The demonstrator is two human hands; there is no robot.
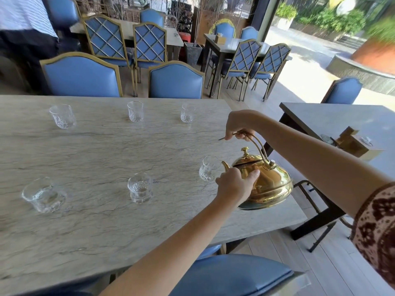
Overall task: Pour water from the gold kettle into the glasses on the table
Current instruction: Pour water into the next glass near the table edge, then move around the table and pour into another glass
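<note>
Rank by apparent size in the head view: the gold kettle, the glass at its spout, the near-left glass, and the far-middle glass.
1. Gold kettle.
2. Near-left glass.
3. Glass at the spout.
4. Far-middle glass.
The glasses look like one matching set, so their order probably reflects nearness to the camera, not true size.

Bright daylight from the right, blurred, bowed wide-angle edges.

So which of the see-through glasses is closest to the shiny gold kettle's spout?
The clear cut-glass tumbler at the near row's right end, right beside the gold kettle's spout. The other five glasses stand farther left or in the far row.
</note>
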